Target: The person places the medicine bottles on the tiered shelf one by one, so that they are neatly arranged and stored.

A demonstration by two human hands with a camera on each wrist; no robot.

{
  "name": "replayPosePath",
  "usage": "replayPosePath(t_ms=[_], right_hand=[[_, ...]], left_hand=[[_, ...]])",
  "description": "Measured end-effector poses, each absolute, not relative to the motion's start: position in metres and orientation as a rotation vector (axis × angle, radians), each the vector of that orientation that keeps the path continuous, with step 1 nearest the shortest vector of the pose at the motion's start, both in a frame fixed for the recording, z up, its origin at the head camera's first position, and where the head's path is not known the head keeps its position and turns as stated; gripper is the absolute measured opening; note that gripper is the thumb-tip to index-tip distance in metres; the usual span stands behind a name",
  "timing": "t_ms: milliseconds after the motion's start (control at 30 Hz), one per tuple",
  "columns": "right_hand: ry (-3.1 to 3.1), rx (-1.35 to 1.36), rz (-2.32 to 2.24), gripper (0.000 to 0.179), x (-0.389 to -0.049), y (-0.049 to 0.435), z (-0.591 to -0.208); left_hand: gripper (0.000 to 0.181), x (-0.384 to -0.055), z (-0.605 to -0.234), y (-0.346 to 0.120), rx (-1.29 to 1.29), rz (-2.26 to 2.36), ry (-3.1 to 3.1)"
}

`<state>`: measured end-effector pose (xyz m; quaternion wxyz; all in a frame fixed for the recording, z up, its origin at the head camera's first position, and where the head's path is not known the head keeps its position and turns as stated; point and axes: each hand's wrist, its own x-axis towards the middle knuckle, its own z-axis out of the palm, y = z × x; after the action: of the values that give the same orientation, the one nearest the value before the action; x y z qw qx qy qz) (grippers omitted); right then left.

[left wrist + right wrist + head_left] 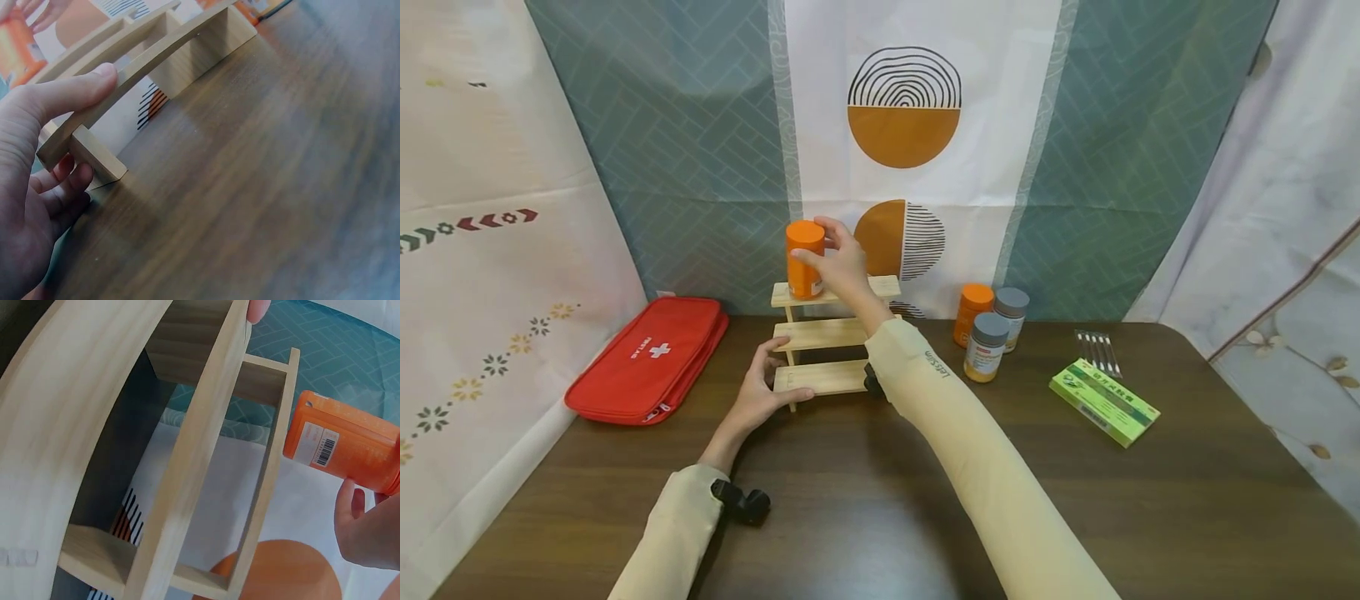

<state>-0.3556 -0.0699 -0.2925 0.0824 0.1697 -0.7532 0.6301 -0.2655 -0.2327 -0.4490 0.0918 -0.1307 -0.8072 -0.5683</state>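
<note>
A three-tier wooden shelf rack (823,334) stands on the table. My left hand (756,402) grips the left end of its lowest tier. In the left wrist view the thumb of that hand (25,156) lies on the board, with the fingers curled by the leg. My right hand (844,265) holds an upright orange bottle (806,260) with an orange lid at the left end of the top tier. The right wrist view shows a barcode label on the bottle (340,442), its base close to the top board; whether they touch I cannot tell.
Right of the rack stand another orange bottle (973,315) and two grey-lidded bottles (986,347) (1011,317). Farther right lie a green box (1105,401) and a pack of cotton swabs (1097,353). A red first aid pouch (651,360) lies at the left. Curtains hang behind.
</note>
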Motion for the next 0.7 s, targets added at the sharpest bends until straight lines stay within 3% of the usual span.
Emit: replayPosePath(t_ms=[400, 700], right_hand=[[-2.252, 0.573, 1.879, 0.064, -0.355, -0.077, -0.299], [-2.251, 0.549, 1.892, 0.062, -0.358, -0.083, -0.301]], left_hand=[[0.09, -0.262, -0.448, -0.231, -0.372, -1.703, -2.408], [0.086, -0.245, -0.421, -0.222, -0.406, -1.701, -2.387]])
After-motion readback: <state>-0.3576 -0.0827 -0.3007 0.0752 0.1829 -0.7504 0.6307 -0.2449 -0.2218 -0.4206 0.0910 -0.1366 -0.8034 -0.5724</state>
